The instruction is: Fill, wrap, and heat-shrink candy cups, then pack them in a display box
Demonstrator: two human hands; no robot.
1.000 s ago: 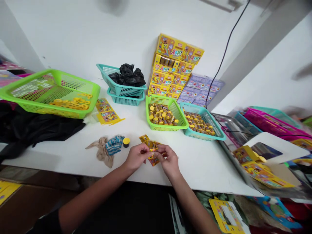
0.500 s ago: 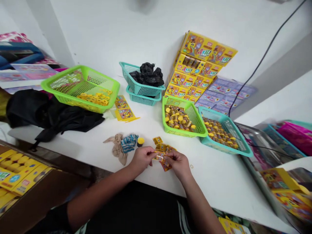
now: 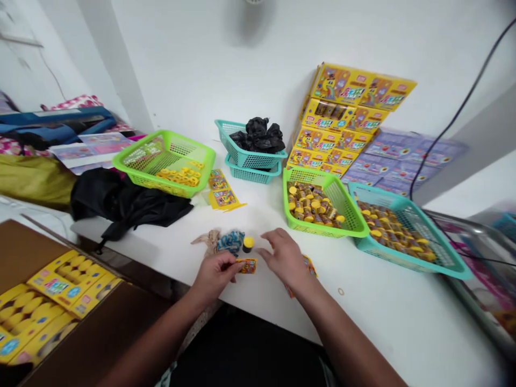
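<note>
Between the thumb and fingers of my left hand (image 3: 216, 275) is a small printed yellow-orange label (image 3: 248, 266), its right end sticking out. My right hand (image 3: 284, 259) is off the label, thumb and fingers apart, with nothing seen between them. Just left of those fingertips stands a small dark cup with a yellow lid (image 3: 248, 244), which neither hand appears to touch. Beside it lies a crumpled blue-and-beige cloth (image 3: 229, 242). More printed labels (image 3: 309, 265) lie on the white table, mostly hidden under my right hand and wrist.
A green basket (image 3: 328, 231) and a teal basket (image 3: 407, 260) hold many yellow-lidded cups. Another green basket (image 3: 165, 185) has yellow pieces. Stacked teal baskets (image 3: 258, 158) hold black plastic. Yellow boxes (image 3: 350, 113) are piled against the wall. A black bag (image 3: 124, 201) lies left.
My right hand has let go of the label and opened, reaching toward the yellow-lidded cup. My left hand keeps the label. The whole view has shifted.
</note>
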